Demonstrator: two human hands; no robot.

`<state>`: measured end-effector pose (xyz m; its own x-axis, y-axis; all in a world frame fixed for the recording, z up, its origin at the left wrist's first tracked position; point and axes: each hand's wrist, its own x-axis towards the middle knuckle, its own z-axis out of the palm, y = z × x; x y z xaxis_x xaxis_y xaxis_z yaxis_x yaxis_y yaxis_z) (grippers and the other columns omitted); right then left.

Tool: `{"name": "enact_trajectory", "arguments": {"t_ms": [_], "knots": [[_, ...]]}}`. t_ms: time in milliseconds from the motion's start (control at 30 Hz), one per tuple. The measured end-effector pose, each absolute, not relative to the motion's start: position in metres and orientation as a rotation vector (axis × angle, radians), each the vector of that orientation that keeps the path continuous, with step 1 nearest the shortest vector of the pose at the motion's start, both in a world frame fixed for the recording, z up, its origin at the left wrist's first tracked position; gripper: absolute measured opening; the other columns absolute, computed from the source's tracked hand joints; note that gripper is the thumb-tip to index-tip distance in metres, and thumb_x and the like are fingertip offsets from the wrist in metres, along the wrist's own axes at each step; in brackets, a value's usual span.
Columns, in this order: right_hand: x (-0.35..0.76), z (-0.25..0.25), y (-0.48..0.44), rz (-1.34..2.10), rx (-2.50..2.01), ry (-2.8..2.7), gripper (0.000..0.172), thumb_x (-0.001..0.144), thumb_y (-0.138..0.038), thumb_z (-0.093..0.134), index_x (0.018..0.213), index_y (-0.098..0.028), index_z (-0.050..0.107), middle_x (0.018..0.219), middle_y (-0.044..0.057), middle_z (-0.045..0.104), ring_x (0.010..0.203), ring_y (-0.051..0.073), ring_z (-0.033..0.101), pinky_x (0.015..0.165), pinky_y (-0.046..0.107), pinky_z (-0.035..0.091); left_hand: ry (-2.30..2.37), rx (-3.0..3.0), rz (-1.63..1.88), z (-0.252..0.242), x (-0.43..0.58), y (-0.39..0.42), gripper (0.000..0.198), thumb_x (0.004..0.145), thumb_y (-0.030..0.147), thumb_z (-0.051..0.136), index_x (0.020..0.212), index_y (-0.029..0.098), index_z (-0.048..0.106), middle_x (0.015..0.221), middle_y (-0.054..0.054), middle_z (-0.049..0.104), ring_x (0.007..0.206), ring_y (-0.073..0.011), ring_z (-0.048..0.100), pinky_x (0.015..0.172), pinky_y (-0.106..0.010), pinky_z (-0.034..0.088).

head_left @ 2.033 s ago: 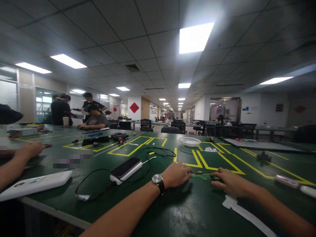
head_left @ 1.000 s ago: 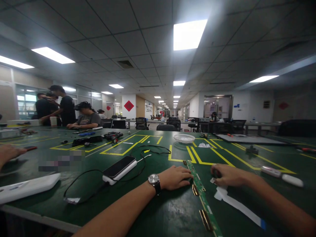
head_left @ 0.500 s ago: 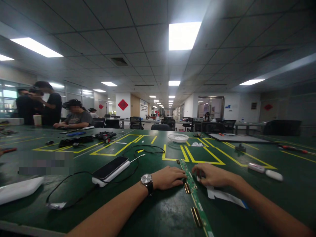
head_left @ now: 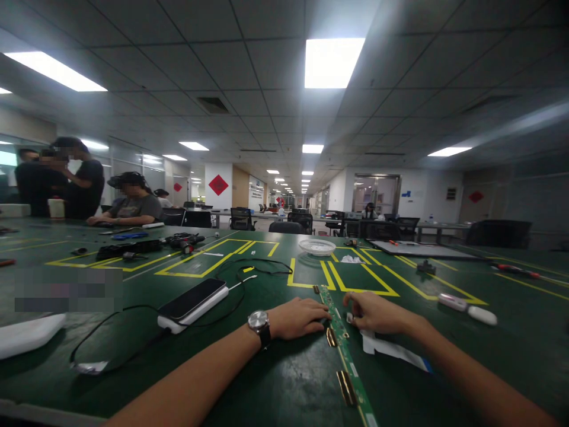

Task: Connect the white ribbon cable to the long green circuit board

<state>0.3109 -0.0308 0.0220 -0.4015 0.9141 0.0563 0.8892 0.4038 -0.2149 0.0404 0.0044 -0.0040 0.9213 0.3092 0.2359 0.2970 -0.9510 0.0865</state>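
Note:
A long narrow green circuit board [head_left: 349, 350] with copper-coloured flex tabs on its left edge lies on the green table [head_left: 284, 379]. My left hand [head_left: 300, 317], a watch on its wrist, lies palm down with its fingertips at the board's left edge, fingers loosely extended. Just right of the board is my right hand [head_left: 373, 311], its fingers curled and pinched around a small whitish piece too small to name. Under and beside that hand lies a white ribbon strip [head_left: 395, 350] with a blue end.
Left of my arms are a black phone on a white block [head_left: 195, 303] and a black cable. A white basket [head_left: 317, 247] stands beyond the board. A pink-and-white object [head_left: 466, 308] lies right. People [head_left: 133, 198] are at the far left.
The whole view has shifted slightly, so most things appear a little further left. Both hands keep nearly the same places beside the board.

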Motion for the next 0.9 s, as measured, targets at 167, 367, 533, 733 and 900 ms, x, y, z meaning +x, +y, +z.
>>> {"name": "enact_trajectory", "arguments": {"t_ms": [167,367,533,733,900], "knots": [[0.304,0.016,-0.03,0.206,-1.545,-2.468,0.033,0.079,-0.024,0.061,0.112,-0.02,0.058,0.085,0.001,0.067,0.073,0.017,0.061,0.063,0.025,0.04,0.481,3.025,0.394,-0.007,0.041,0.007,0.036,0.101,0.036,0.043,0.136,0.028,0.049,0.144,-0.006,0.05,0.131,-0.0237,0.049,0.103,-0.039,0.042],[0.304,0.012,-0.028,0.204,-1.528,-2.458,0.042,0.081,-0.027,0.06,0.122,-0.02,0.056,0.089,0.003,0.066,0.077,0.018,0.06,0.065,0.026,0.041,0.455,3.019,0.386,-0.008,0.041,0.009,0.037,0.101,0.035,0.044,0.136,0.028,0.049,0.144,-0.006,0.05,0.131,-0.0243,0.048,0.106,-0.04,0.041],[0.301,0.014,-0.031,0.174,-1.569,-2.441,0.037,0.08,-0.026,0.06,0.117,-0.02,0.058,0.09,0.004,0.066,0.078,0.019,0.059,0.065,0.027,0.04,0.471,3.021,0.385,-0.008,0.041,0.009,0.037,0.101,0.037,0.043,0.137,0.029,0.048,0.145,-0.006,0.05,0.132,-0.0242,0.048,0.105,-0.041,0.041],[0.297,0.017,-0.032,0.189,-1.628,-2.427,0.034,0.078,-0.023,0.061,0.112,-0.019,0.06,0.085,0.003,0.065,0.073,0.018,0.058,0.061,0.026,0.037,0.483,3.014,0.375,-0.005,0.041,0.006,0.036,0.101,0.036,0.044,0.136,0.027,0.05,0.145,-0.006,0.05,0.132,-0.0244,0.048,0.104,-0.04,0.042],[0.3,0.01,-0.027,0.163,-1.574,-2.429,0.038,0.078,-0.023,0.061,0.116,-0.018,0.058,0.086,0.003,0.065,0.075,0.018,0.058,0.063,0.025,0.038,0.469,3.011,0.381,-0.005,0.041,0.006,0.037,0.101,0.036,0.043,0.136,0.026,0.05,0.145,-0.007,0.05,0.132,-0.0252,0.048,0.104,-0.043,0.042]]}}
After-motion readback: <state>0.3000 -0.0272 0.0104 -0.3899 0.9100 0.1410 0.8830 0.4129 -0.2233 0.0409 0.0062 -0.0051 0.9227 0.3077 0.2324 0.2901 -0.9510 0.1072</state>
